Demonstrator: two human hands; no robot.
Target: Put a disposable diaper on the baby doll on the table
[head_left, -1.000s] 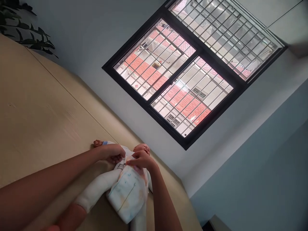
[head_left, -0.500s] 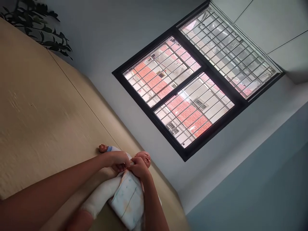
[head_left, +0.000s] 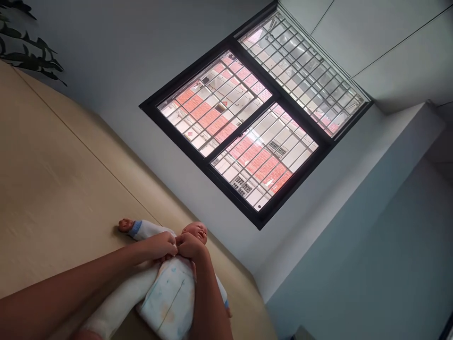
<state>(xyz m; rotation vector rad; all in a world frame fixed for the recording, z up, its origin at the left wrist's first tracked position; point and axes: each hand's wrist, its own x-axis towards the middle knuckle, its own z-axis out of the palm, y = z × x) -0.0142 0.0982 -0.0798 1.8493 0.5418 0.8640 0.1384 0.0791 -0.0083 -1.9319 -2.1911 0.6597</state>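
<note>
A baby doll (head_left: 152, 229) lies on its back on the tan surface, its head near the wall. White clothing with blue cuffs covers its arms, and one leg wears white. Over its body is a white cloth (head_left: 170, 297) with pale blue and orange print and a dark line down it. My left hand (head_left: 162, 244) and my right hand (head_left: 189, 246) meet at the doll's upper chest, just below its chin. Both hands have their fingers closed on the doll's clothing there. The exact spot they pinch is hidden behind the knuckles.
The tan tabletop (head_left: 53, 156) runs along a grey wall (head_left: 116, 94), with a seam near its far edge. A barred, black-framed window (head_left: 262, 101) is above. Dark plant leaves (head_left: 28, 52) hang at the upper left. A blue-grey wall (head_left: 354, 264) stands right.
My view has shifted, so the window, doll and hands appear further left. My hands have drawn closer together at the doll's chest. More of the doll's far arm shows beside my right forearm.
</note>
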